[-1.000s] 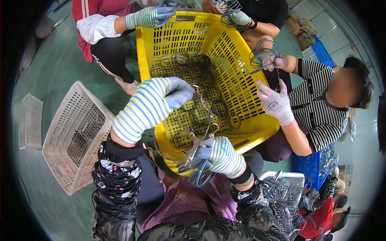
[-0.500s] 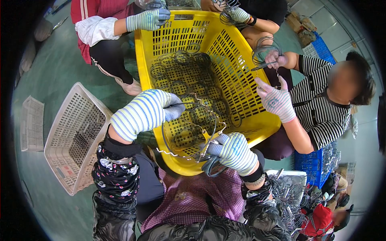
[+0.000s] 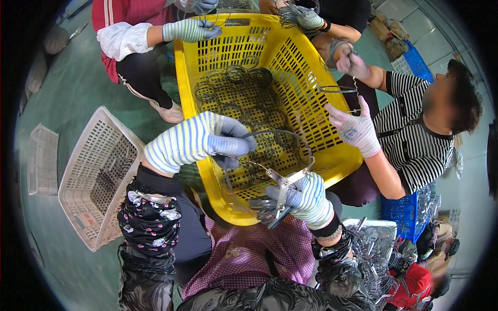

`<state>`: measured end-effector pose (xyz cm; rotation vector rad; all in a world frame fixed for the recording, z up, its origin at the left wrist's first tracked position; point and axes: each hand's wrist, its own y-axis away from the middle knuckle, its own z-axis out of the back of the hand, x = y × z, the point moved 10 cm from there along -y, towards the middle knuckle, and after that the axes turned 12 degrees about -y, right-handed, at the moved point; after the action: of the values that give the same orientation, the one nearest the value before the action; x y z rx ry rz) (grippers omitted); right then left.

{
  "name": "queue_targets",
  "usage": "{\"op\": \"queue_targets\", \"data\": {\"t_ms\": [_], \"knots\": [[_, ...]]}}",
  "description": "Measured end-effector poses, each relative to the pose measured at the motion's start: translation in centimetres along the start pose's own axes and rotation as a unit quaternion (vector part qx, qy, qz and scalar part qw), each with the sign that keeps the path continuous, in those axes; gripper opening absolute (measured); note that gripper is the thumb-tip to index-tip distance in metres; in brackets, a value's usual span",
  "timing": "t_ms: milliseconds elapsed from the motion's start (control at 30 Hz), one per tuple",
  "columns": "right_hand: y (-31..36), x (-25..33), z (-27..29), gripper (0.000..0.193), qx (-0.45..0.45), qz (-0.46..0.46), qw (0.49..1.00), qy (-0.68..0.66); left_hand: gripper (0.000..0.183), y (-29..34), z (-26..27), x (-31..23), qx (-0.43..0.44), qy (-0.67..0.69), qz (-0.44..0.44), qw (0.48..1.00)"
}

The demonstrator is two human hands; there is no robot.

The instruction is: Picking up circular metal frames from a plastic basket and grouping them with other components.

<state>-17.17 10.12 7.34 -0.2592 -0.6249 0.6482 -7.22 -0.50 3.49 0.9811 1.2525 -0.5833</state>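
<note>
My left hand (image 3: 199,141), in a blue-and-white striped glove with grey fingertips, is closed on a dark wire ring (image 3: 285,131) over the yellow basket (image 3: 184,83). My right hand (image 3: 308,202), gloved alike, grips a silvery Y-shaped metal piece (image 3: 284,186) near the basket's front rim. Thin wavy wires (image 3: 258,164) run from its two upper prongs, one toward my left fingers and one up to the ring. Below my right fingers hangs a bundle of dark rings (image 3: 267,210). Many similar dark rings (image 3: 233,75) lie in the basket.
Across the basket's right side, a person in a striped top (image 3: 410,124) holds a ring and wire. Two other people's gloved hands (image 3: 192,30) work at the far rim. A white crate (image 3: 70,192) stands left; a blue crate (image 3: 399,215) and a pale tray (image 3: 386,228) stand right.
The Y-shaped piece has come upright and its wires now stretch upward. My left fingers have shifted slightly right. The person at right has drawn the hands apart.
</note>
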Motion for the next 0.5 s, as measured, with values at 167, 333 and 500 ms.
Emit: {"op": "queue_targets", "data": {"t_ms": [167,333,500], "knots": [[-0.4,-0.2,-0.9,0.027,-0.058,-0.022,0.991,-0.117,0.036,-1.5,0.3,0.6,-0.035,-0.028,-0.066,0.997],[-0.1,-2.2,-1.7,0.025,-0.133,-0.109,0.943,-0.286,0.036,-2.1,1.0,0.4,-0.071,-0.018,-0.08,0.994],[1.6,-5.6,-4.0,0.028,-0.2,-0.259,0.793,-0.515,0.029,-1.4,4.6,-0.3,-0.298,-0.088,-0.152,0.938]]}}
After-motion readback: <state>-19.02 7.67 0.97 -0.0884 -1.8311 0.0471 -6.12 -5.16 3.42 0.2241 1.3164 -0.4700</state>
